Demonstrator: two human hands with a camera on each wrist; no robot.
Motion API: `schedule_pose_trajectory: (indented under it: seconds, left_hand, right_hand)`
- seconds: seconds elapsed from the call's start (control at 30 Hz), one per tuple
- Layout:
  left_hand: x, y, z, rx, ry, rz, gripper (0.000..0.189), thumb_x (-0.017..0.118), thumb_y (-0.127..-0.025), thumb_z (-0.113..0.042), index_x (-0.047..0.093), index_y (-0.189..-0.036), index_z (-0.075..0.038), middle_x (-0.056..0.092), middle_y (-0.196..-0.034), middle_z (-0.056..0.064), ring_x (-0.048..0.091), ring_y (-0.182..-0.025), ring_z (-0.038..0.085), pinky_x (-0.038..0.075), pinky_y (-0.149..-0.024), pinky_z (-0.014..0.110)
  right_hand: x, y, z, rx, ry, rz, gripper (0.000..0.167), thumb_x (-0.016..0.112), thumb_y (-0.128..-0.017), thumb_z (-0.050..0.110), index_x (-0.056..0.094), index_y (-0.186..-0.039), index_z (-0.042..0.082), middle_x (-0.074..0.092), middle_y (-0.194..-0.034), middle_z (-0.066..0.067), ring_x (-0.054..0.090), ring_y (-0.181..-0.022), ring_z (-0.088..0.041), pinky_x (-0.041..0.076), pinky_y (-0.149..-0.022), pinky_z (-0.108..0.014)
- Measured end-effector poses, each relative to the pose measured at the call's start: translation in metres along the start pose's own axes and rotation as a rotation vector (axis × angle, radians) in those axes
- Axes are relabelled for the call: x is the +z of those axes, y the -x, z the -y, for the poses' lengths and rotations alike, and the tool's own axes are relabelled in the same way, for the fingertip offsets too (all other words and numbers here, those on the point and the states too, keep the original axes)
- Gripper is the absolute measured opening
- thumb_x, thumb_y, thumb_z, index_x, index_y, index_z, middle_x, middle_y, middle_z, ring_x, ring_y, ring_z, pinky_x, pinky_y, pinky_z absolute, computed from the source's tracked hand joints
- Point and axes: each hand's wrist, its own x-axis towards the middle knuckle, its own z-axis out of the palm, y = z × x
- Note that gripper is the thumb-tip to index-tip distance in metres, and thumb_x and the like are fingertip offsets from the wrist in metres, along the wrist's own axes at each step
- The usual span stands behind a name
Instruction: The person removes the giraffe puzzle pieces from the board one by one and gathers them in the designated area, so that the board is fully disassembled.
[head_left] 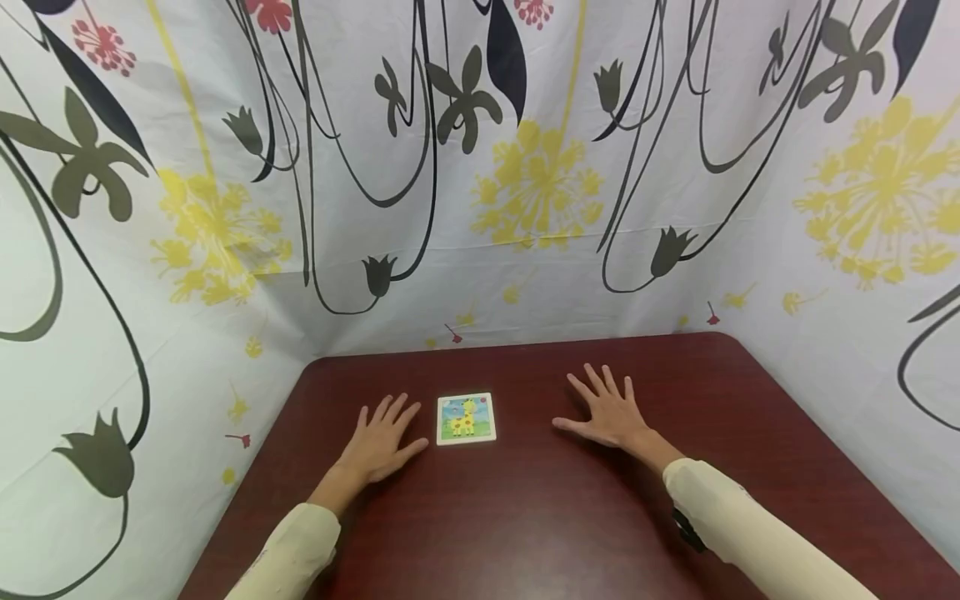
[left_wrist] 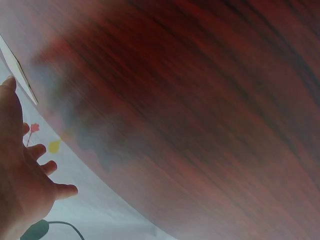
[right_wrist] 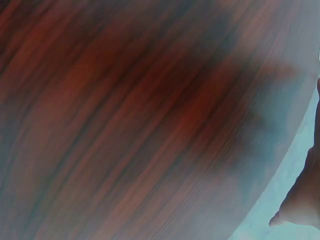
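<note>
White-rimmed square picture board, printed with a yellow, red-spotted giraffe on a blue and green ground, lies flat on the dark red wood-grained table, between the two hands and closer to the left one. It looks thin, stiff and light, probably card or thin wood. Its printed face may be somewhat slippery, and its corners could chip if dropped. With so little edge standing above the wood, it is likely best pinched by opposite rims, or slid and tipped up at one side.

Neither hand grasps anything. The person's bare left hand is fully released, fingers spread and pointing away from the body, with the thumb tip just beside the board's left rim but apart from it in the head view. The bare right hand is likewise spread wide and unloaded, well apart from the board's right rim. Whether either palm presses on the wood cannot be told.
</note>
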Motion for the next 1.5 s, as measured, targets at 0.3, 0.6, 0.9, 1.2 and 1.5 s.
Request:
schedule_pose_trajectory:
  seconds: [0.3,0.6,0.9,1.2,1.5]
  left_hand:
    - [0.001,-0.009,-0.013,0.027,0.026,0.015,0.069,0.055,-0.104,-0.056,0.043,-0.158,-0.017,0.035,-0.165,0.016,0.027,-0.153,0.042,0.019,-0.116,0.072]
    - [0.004,-0.017,-0.02,0.038,0.036,0.054,0.066,0.053,-0.104,-0.057,0.045,-0.157,-0.019,0.038,-0.164,0.014,0.028,-0.152,0.041,0.02,-0.116,0.072]
    - [0.008,-0.023,-0.026,0.056,0.048,0.076,0.061,0.052,-0.105,-0.057,0.049,-0.155,-0.022,0.038,-0.163,0.013,0.029,-0.152,0.042,0.022,-0.115,0.071]
    - [0.006,-0.028,-0.029,0.063,0.054,0.091,0.061,0.051,-0.105,-0.058,0.05,-0.155,-0.024,0.038,-0.164,0.012,0.029,-0.152,0.041,0.023,-0.116,0.07]
    - [0.009,-0.031,-0.029,0.047,0.069,0.11,0.061,0.051,-0.104,-0.059,0.051,-0.154,-0.023,0.038,-0.164,0.011,0.029,-0.152,0.04,0.023,-0.116,0.069]
  right_hand:
    - [0.001,-0.007,0.026,-0.015,-0.024,-0.011,0.098,0.066,-0.085,0.074,0.041,-0.16,0.016,0.024,-0.168,-0.023,0.014,-0.154,-0.051,0.004,-0.115,-0.075]
    - [0.007,-0.015,0.047,-0.031,-0.046,0.005,0.096,0.065,-0.086,0.073,0.042,-0.159,0.016,0.026,-0.167,-0.022,0.016,-0.154,-0.05,0.006,-0.116,-0.075]
    - [0.017,-0.024,0.066,-0.048,-0.073,0.026,0.097,0.063,-0.087,0.075,0.04,-0.16,0.016,0.025,-0.167,-0.023,0.017,-0.154,-0.05,0.005,-0.116,-0.074]
    - [0.021,-0.03,0.084,-0.063,-0.09,0.062,0.093,0.062,-0.089,0.073,0.038,-0.161,0.019,0.024,-0.168,-0.021,0.015,-0.155,-0.048,0.005,-0.118,-0.072]
    - [0.025,-0.036,0.098,-0.084,-0.115,0.062,0.089,0.064,-0.091,0.069,0.04,-0.16,0.019,0.026,-0.167,-0.022,0.017,-0.155,-0.048,0.008,-0.118,-0.071]
